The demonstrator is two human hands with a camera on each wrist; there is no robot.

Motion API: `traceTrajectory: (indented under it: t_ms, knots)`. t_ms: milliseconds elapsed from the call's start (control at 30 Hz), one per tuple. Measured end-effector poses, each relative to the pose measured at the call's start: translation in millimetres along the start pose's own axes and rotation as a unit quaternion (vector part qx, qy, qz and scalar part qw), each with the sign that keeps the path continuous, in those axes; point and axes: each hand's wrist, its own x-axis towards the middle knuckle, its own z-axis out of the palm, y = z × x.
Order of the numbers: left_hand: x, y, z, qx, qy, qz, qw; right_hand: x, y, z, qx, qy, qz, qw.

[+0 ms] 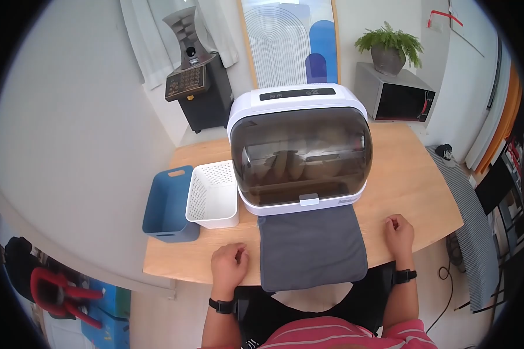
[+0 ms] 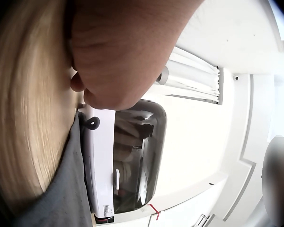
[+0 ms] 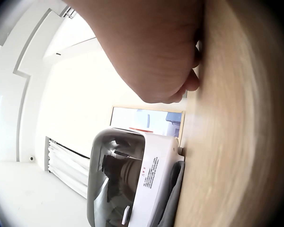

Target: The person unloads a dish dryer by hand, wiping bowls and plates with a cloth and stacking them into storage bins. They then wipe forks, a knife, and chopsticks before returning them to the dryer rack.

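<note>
A white appliance (image 1: 300,96) with a dark see-through lid stands on the wooden table, its lid closed; shapes inside are dim. A grey cloth (image 1: 312,247) lies in front of it and hangs over the table's near edge. My left hand (image 1: 229,266) rests on the table left of the cloth, fingers loosely curled round nothing. To the cloth's right, my right hand (image 1: 399,235) rests the same way, also holding nothing. In the left wrist view the left hand (image 2: 118,56) lies beside the cloth (image 2: 61,189); the right wrist view shows the right hand (image 3: 151,52) on the wood.
A blue basket (image 1: 170,203) and a white perforated basket (image 1: 215,195) stand side by side left of the appliance. Behind the table are a microwave (image 1: 399,96) with a potted plant (image 1: 388,52) on it, a dark cabinet (image 1: 206,99) and a framed picture (image 1: 291,46).
</note>
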Motion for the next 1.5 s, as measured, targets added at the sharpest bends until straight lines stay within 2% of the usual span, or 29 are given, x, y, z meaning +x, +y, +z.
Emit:
traceTrajectory:
  t_ms: [67,133,167,233,300,333,400,433,500,700,1000,1100,1200,1500]
  knots:
    - [1,0,-2,-0.004,0.002,0.003,1.0,6,5,1,-0.001,-0.012,0.009,1.0]
    - [0,1,-2,-0.007,0.005,0.009,1.0,17,8,-1,0.188,-0.16,0.087,0.965]
    - [0,0,-2,-0.011,0.007,0.007,1.0,16,-9,-4,0.184,-0.16,0.085,0.966]
    - [0,-2,-2,-0.003,0.003,0.01,1.0,5,-70,-5,0.168,-0.264,-0.067,0.947]
    - [-2,-3,-1,-0.008,0.01,0.014,1.0,-1,-109,0,0.195,-0.376,-0.058,0.904]
    - [-2,-3,-2,-0.012,0.019,0.017,1.0,-1,-123,6,0.196,-0.374,-0.062,0.904]
    - [-3,-2,-3,-0.011,0.025,0.015,1.0,5,-141,25,0.285,-0.518,0.01,0.806]
    - [-4,-1,-4,-0.01,0.026,0.008,1.0,8,-141,37,0.283,-0.522,0.002,0.805]
    - [-6,-1,-6,-0.019,0.036,0.006,0.999,10,-139,63,0.398,-0.565,0.125,0.712]
    - [-7,-3,-6,-0.023,0.047,0.015,0.999,6,-148,88,0.41,-0.509,0.168,0.738]
    - [-6,-2,-8,-0.021,0.051,0.022,0.998,2,-154,88,0.472,-0.474,0.185,0.72]
    - [-6,-4,-7,-0.029,0.054,0.025,0.998,2,-166,78,0.487,-0.435,0.149,0.743]
    - [-4,-2,-7,-0.03,0.049,0.031,0.998,15,-181,66,0.475,-0.413,0.066,0.774]
    - [-5,-3,-7,-0.021,0.042,0.018,0.999,61,-225,50,0.484,-0.37,0.023,0.792]
